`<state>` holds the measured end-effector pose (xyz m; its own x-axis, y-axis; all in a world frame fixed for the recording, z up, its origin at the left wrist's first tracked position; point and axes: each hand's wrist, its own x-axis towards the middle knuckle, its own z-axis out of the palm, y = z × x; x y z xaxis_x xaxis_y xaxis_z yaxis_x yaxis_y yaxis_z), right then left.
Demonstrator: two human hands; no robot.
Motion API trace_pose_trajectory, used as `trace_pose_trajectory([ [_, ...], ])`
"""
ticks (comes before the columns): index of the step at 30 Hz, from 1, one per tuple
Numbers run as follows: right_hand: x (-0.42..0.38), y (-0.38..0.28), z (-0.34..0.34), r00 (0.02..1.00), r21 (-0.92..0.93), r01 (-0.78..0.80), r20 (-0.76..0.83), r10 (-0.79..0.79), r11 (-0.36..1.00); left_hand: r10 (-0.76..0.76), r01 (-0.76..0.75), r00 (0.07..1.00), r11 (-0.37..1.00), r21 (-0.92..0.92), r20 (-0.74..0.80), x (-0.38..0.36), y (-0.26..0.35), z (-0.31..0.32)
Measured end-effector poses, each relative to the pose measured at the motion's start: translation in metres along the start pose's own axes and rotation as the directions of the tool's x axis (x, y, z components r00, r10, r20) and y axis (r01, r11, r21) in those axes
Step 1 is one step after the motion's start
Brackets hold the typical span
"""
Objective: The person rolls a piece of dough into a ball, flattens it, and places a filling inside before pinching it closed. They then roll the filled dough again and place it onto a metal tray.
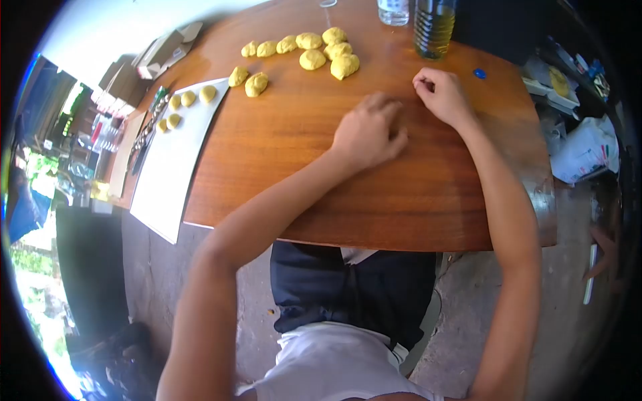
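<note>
My left hand (368,131) is cupped palm-down over the wooden table (281,174), its fingers curled and a little blurred. Whatever lies under the palm, if anything, is hidden. To its right, my right hand (443,95) rests at the tabletop in a loose fist, and nothing shows in it. Beyond my left hand sit several rough yellow dough lumps (344,66), grouped and in a row. Two more lumps (256,84) lie to the left. Several smoother dough balls (207,93) rest on a white board (160,180) at the table's left edge.
A bottle of yellowish liquid (433,30) and a clear bottle (393,12) stand at the back. A blue cap (479,73) lies right of my right hand. Cardboard boxes (167,53) are at the far left, and a white bag (585,150) is beyond the right edge.
</note>
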<state>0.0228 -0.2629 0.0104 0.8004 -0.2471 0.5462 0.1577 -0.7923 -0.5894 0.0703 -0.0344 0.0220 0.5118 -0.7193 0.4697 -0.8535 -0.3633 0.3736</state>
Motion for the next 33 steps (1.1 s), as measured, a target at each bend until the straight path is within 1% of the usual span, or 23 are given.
trace_pose_trajectory([
  [2,0.001,-0.002,0.0,0.999,0.016,-0.015,0.043,0.014,1.0,0.31,-0.306,0.951,0.941,-0.143,0.007,-0.033,0.007,-0.014],
  [3,0.002,-0.001,-0.001,0.998,0.01,-0.034,0.059,0.033,0.999,0.299,-0.295,0.954,0.946,-0.133,0.011,-0.04,-0.006,-0.026],
  [5,0.004,-0.001,0.0,0.997,0.027,-0.041,0.064,0.039,0.999,0.335,-0.323,0.928,0.942,-0.096,0.165,-0.055,-0.034,-0.054],
  [6,0.007,0.001,0.002,0.996,-0.001,-0.051,0.071,0.051,0.999,0.328,-0.317,0.927,0.944,-0.092,0.179,-0.051,-0.036,-0.057],
  [8,0.008,0.002,0.006,0.995,-0.029,-0.058,0.083,0.06,0.998,0.045,-0.056,0.968,0.998,0.039,0.246,-0.03,-0.046,-0.06],
  [9,0.008,0.002,0.007,0.996,-0.04,-0.055,0.071,0.058,0.998,0.038,-0.049,0.969,0.998,0.039,0.244,-0.017,-0.047,-0.05],
  [11,0.008,0.001,0.006,0.996,-0.058,-0.054,0.068,0.058,0.997,0.236,-0.233,0.971,0.969,-0.075,0.026,0.007,-0.036,-0.023],
  [12,0.007,0.001,0.004,0.997,-0.048,-0.012,0.071,0.016,0.999,0.232,-0.228,0.972,0.97,-0.084,0.032,0.003,-0.032,-0.023],
  [13,0.003,0.002,0.003,0.997,-0.034,0.023,0.076,-0.02,0.999,0.244,-0.232,0.966,0.964,-0.129,0.087,-0.005,-0.028,-0.021],
  [14,0.001,0.001,0.003,0.996,-0.027,0.003,0.094,-0.001,1.0,0.251,-0.225,0.957,0.958,-0.178,0.143,-0.017,-0.019,-0.022],
  [16,0.0,0.002,0.002,0.997,-0.05,0.057,0.059,-0.054,0.997,0.288,-0.266,0.939,0.955,-0.132,0.189,-0.057,-0.014,-0.051],
  [17,0.002,0.006,0.003,0.999,-0.066,0.02,0.044,-0.017,0.998,0.267,-0.25,0.935,0.963,-0.1,0.232,-0.076,-0.019,-0.067],
  [18,0.006,0.007,0.007,0.999,-0.092,0.032,0.018,-0.03,0.995,0.244,-0.235,0.93,0.97,-0.064,0.274,-0.086,-0.026,-0.076],
  [19,0.006,0.006,0.012,0.999,-0.11,0.052,0.001,-0.053,0.993,0.256,-0.244,0.921,0.967,-0.08,0.293,-0.08,-0.03,-0.074],
  [20,0.005,0.0,0.01,0.999,-0.107,0.04,-0.001,-0.041,0.993,0.218,-0.219,0.943,0.975,-0.026,0.253,-0.073,-0.036,-0.074],
  [21,0.009,-0.008,0.006,1.0,-0.118,-0.011,0.023,0.014,0.993,0.175,-0.186,0.963,0.982,0.034,0.203,-0.066,-0.043,-0.074],
  [22,0.012,-0.016,0.003,0.997,-0.131,-0.058,0.046,0.064,0.99,0.171,-0.183,0.964,0.982,0.039,0.203,-0.052,-0.047,-0.067],
  [24,0.009,-0.014,0.004,0.999,-0.108,-0.032,0.025,0.035,0.994,0.15,-0.145,0.975,0.989,-0.042,0.165,-0.02,-0.04,-0.042],
  [25,0.007,-0.012,0.003,1.0,-0.089,-0.011,-0.001,0.011,0.996,0.153,-0.148,0.974,0.988,-0.044,0.168,-0.02,-0.026,-0.037],
  [27,0.004,-0.014,-0.002,1.0,-0.089,-0.01,0.009,0.01,0.996,0.239,-0.243,0.933,0.97,-0.018,0.268,-0.033,0.005,-0.037],
  [29,0.004,-0.015,-0.007,1.0,-0.088,-0.017,0.005,0.018,0.996,0.287,-0.281,0.914,0.958,-0.064,0.286,-0.058,0.011,-0.049],
  [31,0.001,-0.017,-0.005,1.0,-0.107,0.016,0.02,-0.013,0.994,0.276,-0.268,0.943,0.961,-0.069,0.186,-0.072,-0.006,-0.06],
  [33,0.006,-0.012,0.002,1.0,-0.109,0.003,0.016,-0.001,0.994,0.24,-0.242,0.954,0.97,-0.007,0.178,-0.057,-0.02,-0.06],
])
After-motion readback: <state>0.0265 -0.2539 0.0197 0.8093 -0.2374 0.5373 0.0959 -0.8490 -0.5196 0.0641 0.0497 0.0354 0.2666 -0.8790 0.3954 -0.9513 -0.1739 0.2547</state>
